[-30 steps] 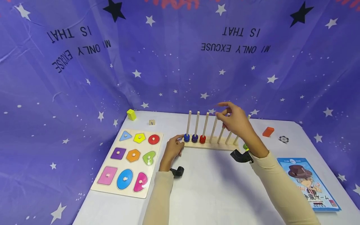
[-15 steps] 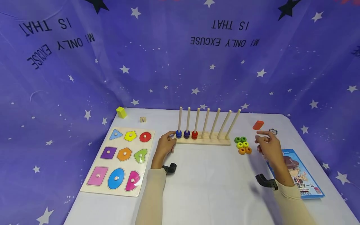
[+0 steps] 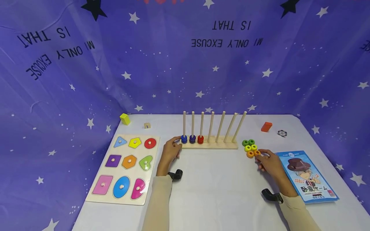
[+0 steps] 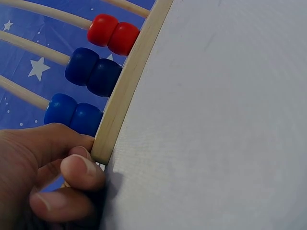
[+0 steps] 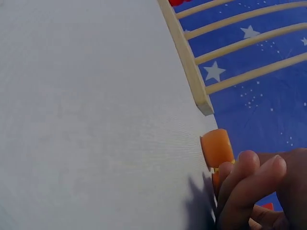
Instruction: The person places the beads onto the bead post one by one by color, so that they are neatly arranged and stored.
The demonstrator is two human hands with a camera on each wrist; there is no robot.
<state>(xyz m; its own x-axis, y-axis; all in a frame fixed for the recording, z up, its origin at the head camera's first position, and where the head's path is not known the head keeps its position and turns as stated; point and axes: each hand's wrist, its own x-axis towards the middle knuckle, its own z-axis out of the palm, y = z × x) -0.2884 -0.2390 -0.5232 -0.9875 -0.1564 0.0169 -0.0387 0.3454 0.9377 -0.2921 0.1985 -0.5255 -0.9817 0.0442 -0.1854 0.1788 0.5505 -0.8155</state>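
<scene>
A wooden bead rack (image 3: pixel 214 146) with several upright pegs stands at the back middle. Its first three pegs carry stacked blue beads (image 3: pixel 184 139), dark blue beads (image 3: pixel 192 139) and red beads (image 3: pixel 200 139); the pegs to the right are bare. My left hand (image 3: pixel 170 151) pinches the left end of the rack's base, close beside the blue beads (image 4: pixel 74 114). Right of the rack lie green beads (image 3: pixel 245 143), yellow beads (image 3: pixel 247 148) and orange beads (image 3: pixel 250 154) in pairs. My right hand (image 3: pixel 272 164) pinches the right-hand orange bead, its fingers partly hiding it in the right wrist view.
A shape puzzle board (image 3: pixel 122 170) lies at left, with a yellow block (image 3: pixel 125 119) and a small wooden cube (image 3: pixel 147 125) behind it. On the right are a blue box (image 3: pixel 309 179), a red block (image 3: pixel 266 126) and a round chip (image 3: pixel 282 133).
My right hand has moved from above the pegs over to the right, then down to the orange beads. My left hand has stayed on the rack's end.
</scene>
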